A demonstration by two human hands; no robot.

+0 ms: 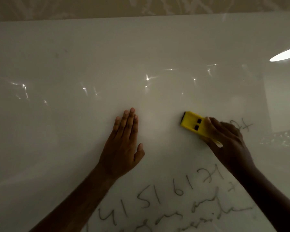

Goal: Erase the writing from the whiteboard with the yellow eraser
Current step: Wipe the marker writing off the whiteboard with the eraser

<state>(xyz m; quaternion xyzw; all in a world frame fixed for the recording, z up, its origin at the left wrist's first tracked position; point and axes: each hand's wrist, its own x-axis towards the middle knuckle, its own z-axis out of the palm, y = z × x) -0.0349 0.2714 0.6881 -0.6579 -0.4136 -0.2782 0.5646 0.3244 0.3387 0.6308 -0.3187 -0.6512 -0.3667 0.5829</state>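
The whiteboard (74,64) fills nearly the whole view. My right hand (228,141) grips the yellow eraser (192,123) by its right end and holds it against the board. Faint marks (244,126) show just right of that hand. Dark handwriting (166,198), digits above scrawled words, runs across the lower middle of the board between my forearms. My left hand (124,144) lies flat on the board left of the eraser, fingers straight and together, holding nothing.
The board's top edge meets a patterned wall (141,5). A bright lamp reflection (285,54) glares at the upper right, and small light glints dot the board's middle band.
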